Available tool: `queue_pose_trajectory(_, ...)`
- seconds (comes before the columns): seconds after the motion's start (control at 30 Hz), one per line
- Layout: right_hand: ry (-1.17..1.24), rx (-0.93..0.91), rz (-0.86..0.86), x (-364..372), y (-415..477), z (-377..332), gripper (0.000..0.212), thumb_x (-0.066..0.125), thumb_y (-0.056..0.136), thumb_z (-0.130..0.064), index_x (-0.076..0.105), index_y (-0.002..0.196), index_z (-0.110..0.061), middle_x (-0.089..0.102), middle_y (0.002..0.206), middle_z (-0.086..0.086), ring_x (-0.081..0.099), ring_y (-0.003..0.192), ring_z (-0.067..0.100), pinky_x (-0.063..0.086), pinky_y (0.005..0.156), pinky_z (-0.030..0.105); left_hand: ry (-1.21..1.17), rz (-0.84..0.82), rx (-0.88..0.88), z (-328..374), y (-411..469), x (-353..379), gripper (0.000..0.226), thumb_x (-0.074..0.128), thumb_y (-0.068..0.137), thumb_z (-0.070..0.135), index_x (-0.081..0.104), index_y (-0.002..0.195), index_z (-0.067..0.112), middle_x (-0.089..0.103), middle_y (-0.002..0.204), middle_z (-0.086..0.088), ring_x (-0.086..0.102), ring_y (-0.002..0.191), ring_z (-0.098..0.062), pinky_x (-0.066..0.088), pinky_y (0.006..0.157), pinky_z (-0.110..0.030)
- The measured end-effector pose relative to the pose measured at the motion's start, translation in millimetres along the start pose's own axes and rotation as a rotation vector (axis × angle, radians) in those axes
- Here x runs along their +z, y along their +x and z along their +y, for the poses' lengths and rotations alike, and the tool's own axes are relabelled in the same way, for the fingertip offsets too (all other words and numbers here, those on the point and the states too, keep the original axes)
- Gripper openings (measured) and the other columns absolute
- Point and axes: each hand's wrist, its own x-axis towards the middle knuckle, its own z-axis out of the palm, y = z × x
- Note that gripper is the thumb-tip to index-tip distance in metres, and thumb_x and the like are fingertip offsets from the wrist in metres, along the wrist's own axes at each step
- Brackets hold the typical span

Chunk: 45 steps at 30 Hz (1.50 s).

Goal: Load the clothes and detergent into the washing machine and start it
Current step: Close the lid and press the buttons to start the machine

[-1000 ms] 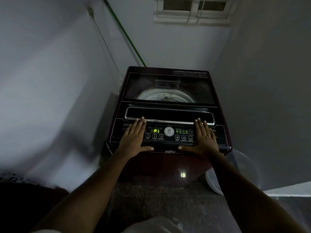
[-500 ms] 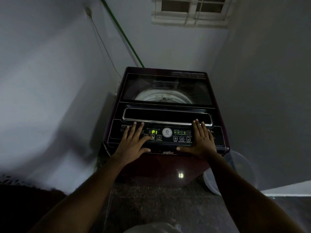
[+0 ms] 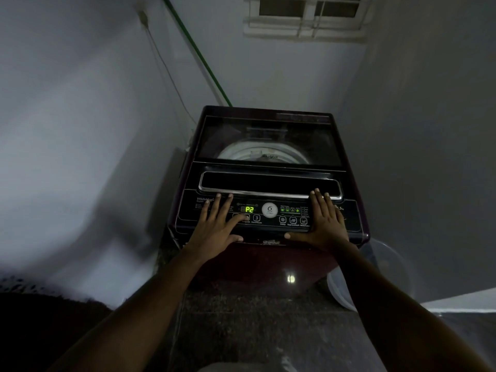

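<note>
Currently, the washing machine (image 3: 268,261) stands in the corner with its glass lid (image 3: 268,138) closed. The drum rim shows through the glass, but this view does not show whether clothes or detergent are inside. Both hands lie flat on the control panel (image 3: 351,216), fingers extended and holding nothing. The left hand (image 3: 214,229) is spread over the left button group, with its index fingertip (image 3: 244,216) on the button labelled Program, just left of the Start/Pause button (image 3: 256,218). This placement serves programme selection. The right hand (image 3: 326,224) rests palm-down on the right end of the panel, thumb along the front edge, apparently only as a brace. The display (image 3: 249,209) reads P2. In both earlier frames it read P1, so the programme has advanced one step; the left index finger has shifted onto the button, while the right hand has stayed put. Loading appears finished, and Start/Pause is probably the remaining step. A pale plastic tub (image 3: 375,277) stands on the floor to the machine's right.
</note>
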Motion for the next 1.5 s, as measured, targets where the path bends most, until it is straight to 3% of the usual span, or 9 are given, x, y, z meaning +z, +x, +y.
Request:
queue_pose_trajectory(0.3,-0.001,-0.011,0.002,1.0,0.7,1.6,0.144,0.045,0.045,-0.100,-0.011,0.152,-0.022,-0.016,0.160,-0.006,-0.023,0.145,0.012,-0.004,0.119,0.042,0.065,0.002,0.015,0.1,-0.8,0.5,0.073,0.050,0.082,0.070,0.036,0.140,0.028,0.024,0.158,-0.025,0.025,0.143,-0.049,0.028,0.111,-0.066)
queue_pose_trajectory(0.63,-0.001,-0.005,-0.004,1.1,1.1,0.5,0.144,0.043,0.044,-0.100,-0.013,0.152,-0.023,-0.017,0.160,-0.007,-0.023,0.145,0.012,-0.005,0.119,0.041,0.078,-0.028,0.015,2.3,1.4,-5.8,0.083,0.066,0.074,0.069,0.035,0.140,0.029,0.029,0.156,-0.027,0.029,0.141,-0.051,0.033,0.106,-0.068)
queue_pose_trajectory(0.9,-0.009,-0.005,0.002,-0.1,-1.3,-0.2,0.143,0.045,0.045,-0.099,-0.012,0.152,-0.022,-0.016,0.160,-0.007,-0.023,0.145,0.011,-0.004,0.119,0.042,0.082,-0.164,-0.021,12.3,8.6,-17.0,0.092,0.059,0.084,0.063,-0.005,0.148,0.048,0.000,0.160,-0.030,0.005,0.144,-0.056,0.015,0.111,-0.073)
queue_pose_trajectory(1.3,-0.012,-0.008,-0.003,-1.1,-0.3,-0.1,0.145,0.040,0.043,-0.101,-0.012,0.152,-0.022,-0.016,0.160,-0.006,-0.023,0.145,0.012,-0.007,0.117,0.040,0.060,-0.204,-0.026,15.1,8.6,-26.6,0.085,0.057,0.087,0.060,-0.004,0.147,0.055,-0.003,0.161,-0.028,0.002,0.145,-0.055,0.012,0.111,-0.072)
queue_pose_trajectory(1.5,-0.006,-0.003,-0.010,-3.3,0.2,-1.4,0.145,0.045,0.044,-0.099,-0.013,0.152,-0.022,-0.017,0.160,-0.007,-0.023,0.144,0.011,-0.007,0.117,0.040,0.011,-0.216,-0.065,6.4,11.4,-34.3,0.104,0.065,0.074,0.072,0.005,0.151,0.035,0.026,0.157,-0.020,0.027,0.143,-0.047,0.035,0.106,-0.064)
